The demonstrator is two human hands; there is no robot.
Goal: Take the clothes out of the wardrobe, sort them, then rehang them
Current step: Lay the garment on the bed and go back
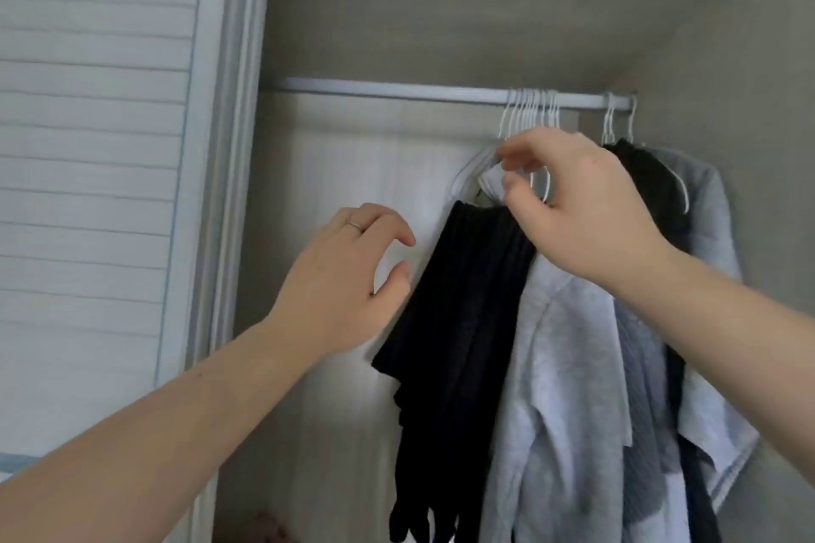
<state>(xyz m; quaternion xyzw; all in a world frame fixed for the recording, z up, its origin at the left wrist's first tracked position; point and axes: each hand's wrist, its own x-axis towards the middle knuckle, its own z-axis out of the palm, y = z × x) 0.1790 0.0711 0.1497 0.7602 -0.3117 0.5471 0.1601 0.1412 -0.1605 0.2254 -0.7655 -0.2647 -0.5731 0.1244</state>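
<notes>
Our left hand (348, 273) is hovering, released, beside the black garment (463, 322). Our right hand (586, 212) is pinching the top of the grey shirt (564, 366).

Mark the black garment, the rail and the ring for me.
black garment (467, 313), head view, middle of the draped fabric.
rail (397, 90), head view, its bare left stretch.
ring (355, 226), head view, the band itself.

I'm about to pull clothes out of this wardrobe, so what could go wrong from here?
The black garment is only draped, and the left hand is open beside it, so it may slide off. The right hand has just a fingertip grip on what looks like the shirt collar; a tug could pull it off. The hangers are bunched on the rail and may snag.
</notes>
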